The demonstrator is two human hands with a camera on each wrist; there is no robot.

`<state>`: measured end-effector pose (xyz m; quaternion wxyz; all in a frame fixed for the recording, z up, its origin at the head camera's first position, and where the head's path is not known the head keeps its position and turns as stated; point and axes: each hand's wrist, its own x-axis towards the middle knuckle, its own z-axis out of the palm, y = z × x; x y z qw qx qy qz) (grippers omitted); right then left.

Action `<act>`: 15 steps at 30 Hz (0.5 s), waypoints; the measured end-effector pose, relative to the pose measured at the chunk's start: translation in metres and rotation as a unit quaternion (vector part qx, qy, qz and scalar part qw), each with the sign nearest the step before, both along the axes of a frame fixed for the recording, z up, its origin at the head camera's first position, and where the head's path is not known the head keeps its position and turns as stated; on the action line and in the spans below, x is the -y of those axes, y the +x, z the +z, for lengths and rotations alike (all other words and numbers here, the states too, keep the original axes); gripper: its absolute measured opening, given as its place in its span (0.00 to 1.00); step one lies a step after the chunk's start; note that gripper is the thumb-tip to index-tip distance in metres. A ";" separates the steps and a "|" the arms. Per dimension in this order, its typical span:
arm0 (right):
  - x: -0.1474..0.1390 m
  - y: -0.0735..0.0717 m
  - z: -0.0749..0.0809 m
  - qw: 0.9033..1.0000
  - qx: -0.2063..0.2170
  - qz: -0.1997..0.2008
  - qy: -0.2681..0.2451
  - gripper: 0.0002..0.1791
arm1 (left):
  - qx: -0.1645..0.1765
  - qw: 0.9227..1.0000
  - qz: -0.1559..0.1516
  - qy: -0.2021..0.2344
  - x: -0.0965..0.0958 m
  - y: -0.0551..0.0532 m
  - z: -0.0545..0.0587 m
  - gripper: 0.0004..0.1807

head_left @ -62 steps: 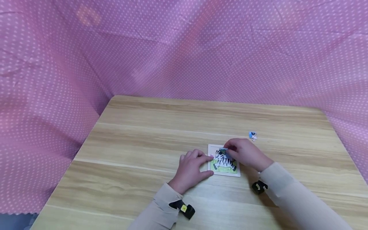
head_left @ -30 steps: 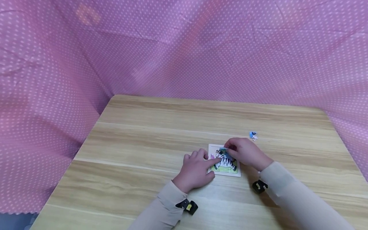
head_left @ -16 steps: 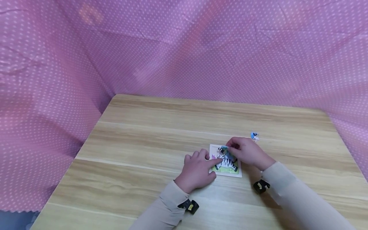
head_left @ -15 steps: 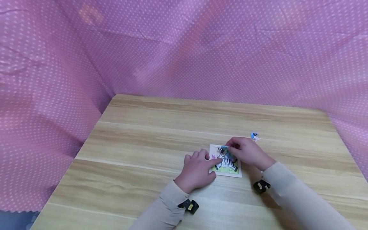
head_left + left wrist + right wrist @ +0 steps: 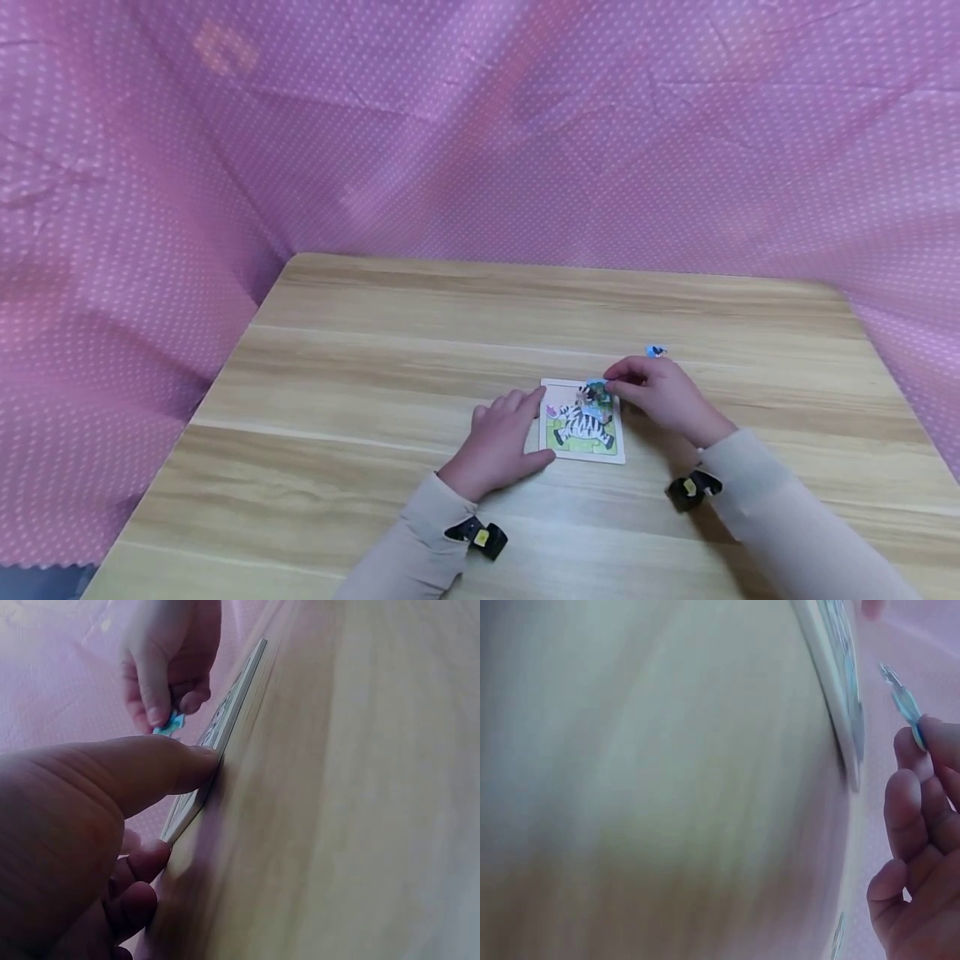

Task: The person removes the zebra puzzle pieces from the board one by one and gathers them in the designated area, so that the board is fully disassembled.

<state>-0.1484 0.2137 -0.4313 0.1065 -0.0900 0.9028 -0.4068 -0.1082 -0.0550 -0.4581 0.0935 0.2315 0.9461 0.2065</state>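
A square zebra jigsaw puzzle in a white-edged tray (image 5: 592, 457) lies on the table, its upper left area pale. My left hand (image 5: 495, 446) rests at the tray's left side, fingers mostly straight, with the thumb (image 5: 187, 766) touching the edge in the left wrist view. Between thumb and fingertips my right hand (image 5: 671, 402) pinches a blue-green puzzle piece (image 5: 906, 709), held above the tray's upper right part. Another blue puzzle piece (image 5: 656, 351) lies on the table beyond the right hand, partly covered by it.
The light wooden table (image 5: 390, 392) extends around the tray on all sides. A pink cloth with white dots (image 5: 480, 150) hangs behind the table and along its sides. Black straps with small cameras (image 5: 487, 540) sit on both wrists.
My left index finger has drawn back from the zebra picture to the tray's left edge. The right hand has moved slightly right with the pinched piece, now partly covering the loose piece.
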 end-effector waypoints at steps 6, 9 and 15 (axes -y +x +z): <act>-0.021 -0.001 -0.004 0.999 -0.025 -0.006 0.023 0.07 | -0.006 1.000 -0.004 0.016 0.002 0.000 -0.001 0.44; -0.031 -0.002 -0.005 0.999 -0.034 -0.008 0.033 0.07 | -0.003 1.000 -0.003 0.019 0.002 0.000 -0.001 0.44; -0.052 -0.003 -0.004 0.999 -0.028 -0.021 0.039 0.09 | 0.004 1.000 -0.005 0.024 0.003 -0.001 0.001 0.43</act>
